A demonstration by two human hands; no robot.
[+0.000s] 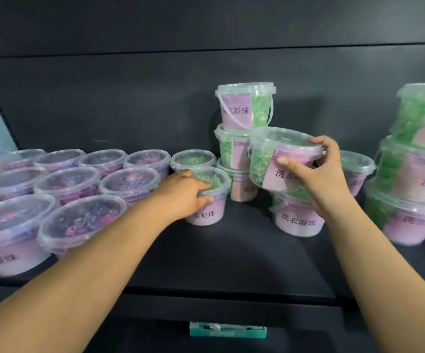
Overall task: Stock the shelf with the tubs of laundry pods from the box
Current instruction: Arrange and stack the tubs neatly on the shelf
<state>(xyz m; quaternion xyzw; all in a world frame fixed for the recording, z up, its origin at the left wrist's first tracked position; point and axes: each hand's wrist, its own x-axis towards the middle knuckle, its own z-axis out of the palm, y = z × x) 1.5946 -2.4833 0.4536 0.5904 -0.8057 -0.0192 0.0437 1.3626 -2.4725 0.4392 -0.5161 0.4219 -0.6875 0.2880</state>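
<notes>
Our left hand (188, 192) reaches to the middle of the dark shelf (232, 253) and grips a green tub (207, 202) there. The fingers curl over the edge of its clear lid and the thumb is on its side. This tub stands straight up on the shelf, and it has a pink label with black writing. Just behind it, nearer the back edge, is a back tub (193, 159) with green pods too. Our right hand (319, 174) holds a tipped tub (275, 159) up off the shelf, a bit right of the middle. The thumb presses on the pink label and the other fingers hook over the far rim of the lid, so the hand is closed around it. This tub leans and is not straight up. Right under it a lower tub (298, 220) stands on the shelf. We cannot tell if the two touch. Behind them, by the back edge, is a stack of three tubs (244, 108), one on top of the other, and the top one has a white handle. The left end of the shelf is full of purple tubs (79, 189) in rows, side by side, with lids on. At the right end is a big pile of tubs (410, 179) with green pods and pink labels. A small green tag (228, 329) sits on a dark front edge down low.
</notes>
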